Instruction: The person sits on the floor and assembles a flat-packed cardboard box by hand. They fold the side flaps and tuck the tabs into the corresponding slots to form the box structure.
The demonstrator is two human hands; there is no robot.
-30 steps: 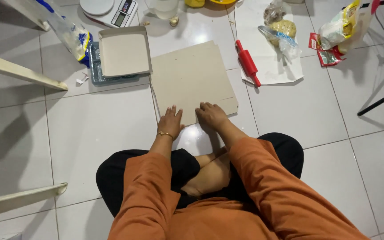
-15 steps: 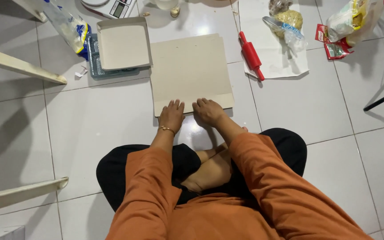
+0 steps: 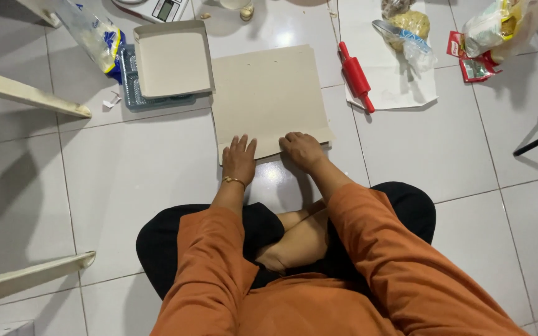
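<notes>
Both hands have slid a little forward along the near edge of the cardboard sheet [image 3: 269, 96] since the earlier frame, and the view has shifted so the sheet sits higher and nearer the middle. It lies flat on the white tiled floor [image 3: 126, 180], straight ahead of the crossed legs. The left hand [image 3: 239, 160] rests palm down on the near left corner, fingers spread and flat, gripping nothing. The right hand [image 3: 303, 149] presses on the near edge further right, fingers curled loosely over it; no pinch shows.

I judge the sheet light, thin and fairly stiff, though it would bend or crease if lifted by one corner. On glossy tile it should slide easily. Holding it by two opposite edges looks soundest.

Just beyond its left edge lies an open shallow box [image 3: 172, 59]; to the right, well apart, a red rolling pin [image 3: 356, 76].
</notes>
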